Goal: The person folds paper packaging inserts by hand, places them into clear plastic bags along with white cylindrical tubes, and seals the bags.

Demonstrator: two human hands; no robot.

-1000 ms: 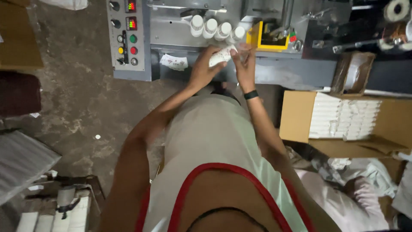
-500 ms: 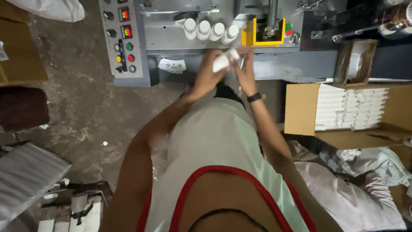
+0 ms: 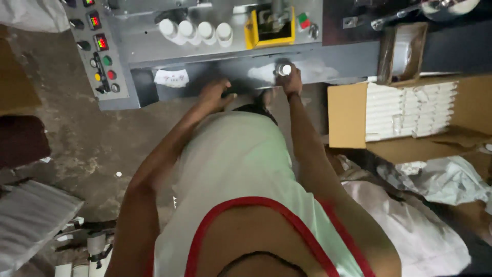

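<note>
Fingers of the right hand (image 3: 291, 78) were closed around a white tube (image 3: 283, 70), held upright just before the grey machine (image 3: 328, 56), under its yellow guard (image 3: 250, 32). The left hand (image 3: 215, 94) hung beside it with fingers loosely curled, holding nothing. Four white tubes (image 3: 195, 31) stood in a row on the machine. A carton (image 3: 348, 115) of white tubes sat to the right.
</note>
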